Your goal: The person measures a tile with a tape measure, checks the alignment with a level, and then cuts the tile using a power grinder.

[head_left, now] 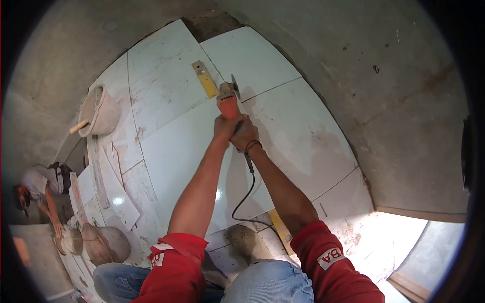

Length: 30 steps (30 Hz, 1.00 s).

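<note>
- Lower left: a co-worker (43, 179), seen sideways, with an arm stretched downward.
- Left: a bucket (110, 113), a wooden handle (79, 126) jutting past its rim; below, a loose tile strip (117, 194).
- Upper centre: a yellow level (205, 82) on the white tile floor (172, 106).
- Centre: the left hand (225, 127) grips an orange angle grinder (229, 107), just beside the level's lower end.
- Right of that: the right hand (246, 132) clasps the grinder's rear, touching the left; 1 black cord (243, 195) trails below.
</note>
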Available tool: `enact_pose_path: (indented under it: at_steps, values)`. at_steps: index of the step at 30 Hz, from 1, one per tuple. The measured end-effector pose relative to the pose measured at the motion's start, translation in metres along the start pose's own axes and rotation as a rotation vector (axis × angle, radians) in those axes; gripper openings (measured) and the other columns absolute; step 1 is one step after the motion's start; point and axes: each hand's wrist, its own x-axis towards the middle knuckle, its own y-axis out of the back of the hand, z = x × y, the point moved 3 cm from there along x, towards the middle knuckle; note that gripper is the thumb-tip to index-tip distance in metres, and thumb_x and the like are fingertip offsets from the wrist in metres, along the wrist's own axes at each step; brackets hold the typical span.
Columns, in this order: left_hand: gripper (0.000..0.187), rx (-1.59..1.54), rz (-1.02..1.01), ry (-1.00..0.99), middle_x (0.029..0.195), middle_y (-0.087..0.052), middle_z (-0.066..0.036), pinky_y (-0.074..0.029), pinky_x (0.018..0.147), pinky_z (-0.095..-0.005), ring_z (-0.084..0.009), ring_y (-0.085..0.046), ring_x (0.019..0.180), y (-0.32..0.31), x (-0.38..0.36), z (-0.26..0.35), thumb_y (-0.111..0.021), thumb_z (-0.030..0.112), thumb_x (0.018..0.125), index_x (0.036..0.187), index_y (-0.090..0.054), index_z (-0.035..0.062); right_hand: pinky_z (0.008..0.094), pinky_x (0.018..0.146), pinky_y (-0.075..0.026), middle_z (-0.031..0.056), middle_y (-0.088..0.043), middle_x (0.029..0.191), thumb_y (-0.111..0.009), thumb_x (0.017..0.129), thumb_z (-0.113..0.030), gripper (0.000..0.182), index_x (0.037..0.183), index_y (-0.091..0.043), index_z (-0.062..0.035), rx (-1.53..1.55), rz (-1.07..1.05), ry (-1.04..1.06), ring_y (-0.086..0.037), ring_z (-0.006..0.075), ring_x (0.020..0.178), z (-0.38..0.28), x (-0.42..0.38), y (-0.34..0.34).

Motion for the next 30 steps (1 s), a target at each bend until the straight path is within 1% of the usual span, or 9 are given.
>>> enact_pose_path:
  at_steps: [3,6,11,15,18,24,27,29,30]
  values:
    - [0.058,0.026,0.013,-0.021,0.113,-0.076,-0.015,-0.059,0.087,-0.0362,-0.0226,-0.074,0.099,0.005,0.021,0.004,-0.091,0.029,0.081,0.122,-0.069,-0.0064,0.049,0.104,-0.058,0.0243,-0.074,0.124,-0.087,0.078,-0.042,0.091,0.148,-0.044,-0.0052,0.001,0.002,-0.042,-0.071,0.0415,0.121,-0.001,0.02,-0.009]
    - [0.053,-0.01,-0.002,-0.037,0.112,-0.076,-0.013,-0.058,0.088,-0.0357,-0.0223,-0.073,0.097,0.009,0.038,0.0,-0.088,0.028,0.085,0.122,-0.07,-0.0045,0.0491,0.096,-0.061,0.0239,-0.075,0.12,-0.085,0.078,-0.049,0.086,0.143,-0.048,-0.0061,-0.089,0.05,-0.028,-0.076,0.039,0.11,-0.003,0.035,-0.011]
    - [0.049,-0.012,-0.011,-0.017,0.111,-0.076,-0.012,-0.058,0.087,-0.0357,-0.0217,-0.073,0.097,0.01,0.057,-0.005,-0.086,0.028,0.087,0.122,-0.07,-0.0032,0.0503,0.105,-0.057,0.025,-0.071,0.131,-0.085,0.079,-0.049,0.087,0.145,-0.048,-0.0075,-0.149,0.01,-0.038,-0.07,0.0414,0.122,-0.007,0.047,-0.01]
    - [0.047,0.027,0.002,-0.001,0.109,-0.076,-0.011,-0.058,0.086,-0.0355,-0.0214,-0.073,0.095,0.01,0.053,0.001,-0.086,0.028,0.088,0.121,-0.072,-0.0028,0.0499,0.106,-0.057,0.0248,-0.07,0.131,-0.084,0.08,-0.049,0.086,0.146,-0.048,-0.0068,-0.138,-0.004,-0.047,-0.07,0.0414,0.123,-0.009,0.049,-0.01]
    - [0.055,0.035,-0.035,-0.045,0.113,-0.075,-0.014,-0.058,0.085,-0.0359,-0.0235,-0.073,0.097,0.007,0.055,0.001,-0.084,0.032,0.09,0.125,-0.067,-0.0069,0.0501,0.106,-0.057,0.0248,-0.07,0.131,-0.084,0.08,-0.049,0.086,0.145,-0.048,-0.0059,-0.138,-0.026,-0.061,-0.07,0.0412,0.123,-0.006,0.053,-0.011]
    - [0.04,0.01,0.005,-0.039,0.106,-0.076,-0.011,-0.058,0.082,-0.0357,-0.0214,-0.073,0.092,0.01,0.06,-0.006,-0.084,0.022,0.089,0.117,-0.071,-0.0022,0.0497,0.106,-0.057,0.0256,-0.07,0.131,-0.087,0.077,-0.05,0.09,0.144,-0.048,-0.0047,-0.116,-0.002,-0.032,-0.069,0.0407,0.124,-0.005,0.049,-0.009]
    - [0.039,-0.091,0.026,-0.115,0.099,-0.074,-0.009,-0.059,0.078,-0.0351,-0.0207,-0.072,0.088,0.012,0.057,-0.012,-0.083,0.019,0.089,0.117,-0.068,-0.0019,0.0483,0.107,-0.056,0.0253,-0.07,0.132,-0.088,0.076,-0.048,0.092,0.146,-0.047,-0.0039,-0.077,-0.097,0.0,-0.069,0.0396,0.125,0.005,0.041,-0.005]
    - [0.033,-0.278,0.0,-0.06,0.094,-0.071,-0.008,-0.059,0.072,-0.0358,-0.0201,-0.071,0.08,0.021,0.052,-0.01,-0.081,0.014,0.089,0.113,-0.064,-0.0004,0.0505,0.103,-0.056,0.0256,-0.069,0.13,-0.085,0.084,-0.043,0.078,0.144,-0.052,-0.0032,0.124,-0.128,0.336,-0.07,0.0396,0.119,0.025,0.031,0.004]
    - [0.033,-0.281,0.01,-0.063,0.094,-0.071,-0.008,-0.059,0.072,-0.0358,-0.0201,-0.071,0.08,0.027,0.047,-0.004,-0.081,0.014,0.089,0.113,-0.064,-0.0004,0.0508,0.102,-0.056,0.0257,-0.068,0.13,-0.082,0.088,-0.044,0.074,0.144,-0.054,-0.0046,0.104,0.093,0.308,-0.069,0.0397,0.118,0.055,0.038,0.007]
